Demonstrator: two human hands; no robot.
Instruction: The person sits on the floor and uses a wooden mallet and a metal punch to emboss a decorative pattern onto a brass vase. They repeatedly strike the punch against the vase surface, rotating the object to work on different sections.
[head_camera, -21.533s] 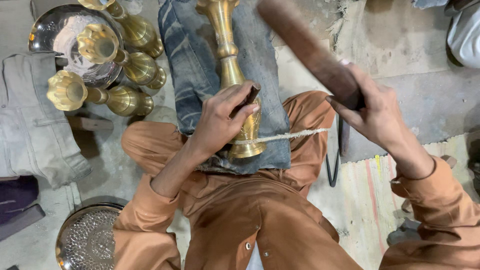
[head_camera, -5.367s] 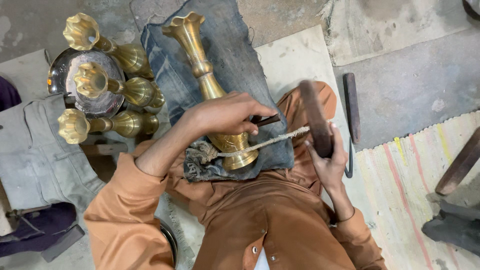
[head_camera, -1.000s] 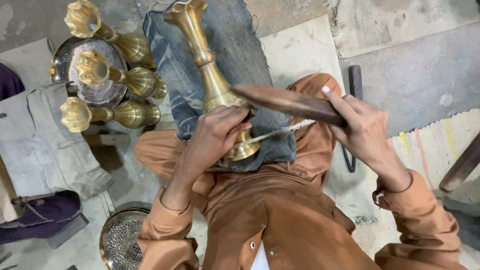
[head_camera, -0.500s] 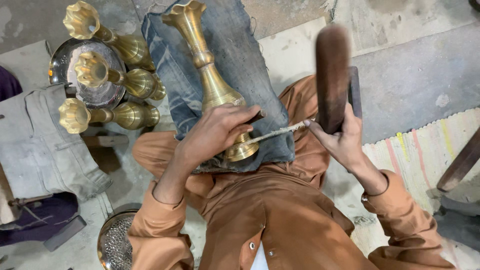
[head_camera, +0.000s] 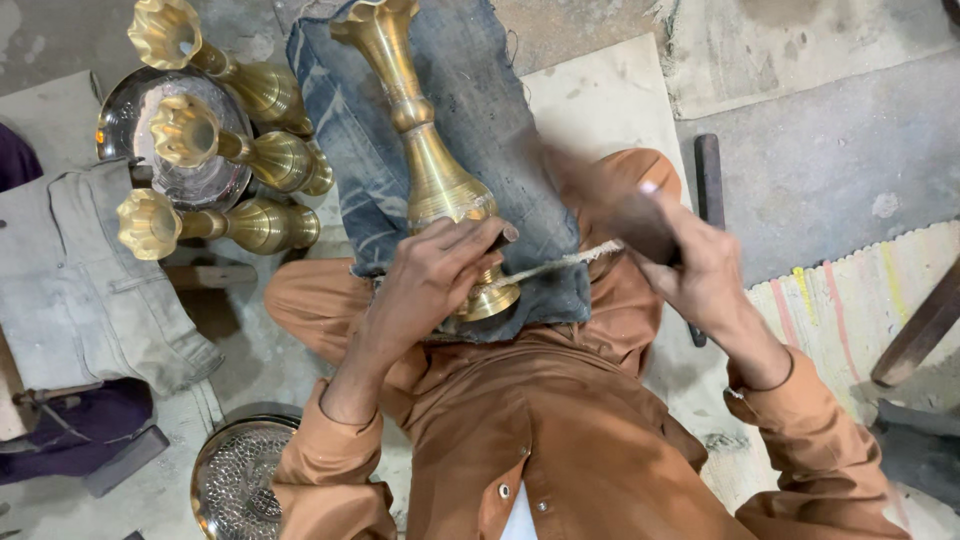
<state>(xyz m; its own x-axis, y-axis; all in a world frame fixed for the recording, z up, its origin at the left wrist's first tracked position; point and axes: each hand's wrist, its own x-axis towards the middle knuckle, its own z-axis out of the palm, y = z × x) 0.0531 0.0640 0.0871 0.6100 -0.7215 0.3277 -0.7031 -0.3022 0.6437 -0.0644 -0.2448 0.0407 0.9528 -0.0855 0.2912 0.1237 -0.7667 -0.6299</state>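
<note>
While my left hand (head_camera: 430, 285) clamps the vase (head_camera: 430, 170) base on denim (head_camera: 500, 120), right hand (head_camera: 690, 265) grips a blurred mallet (head_camera: 610, 205) just beside; three vases (head_camera: 230, 150) crowd left, floor (head_camera: 820, 150) open right.

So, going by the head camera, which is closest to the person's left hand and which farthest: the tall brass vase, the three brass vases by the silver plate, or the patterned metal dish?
1. Tall brass vase, under the left hand on the denim cloth.
2. Patterned metal dish, lower left on the floor.
3. Three brass vases, upper left; about as far as the dish, too close to call.
</note>
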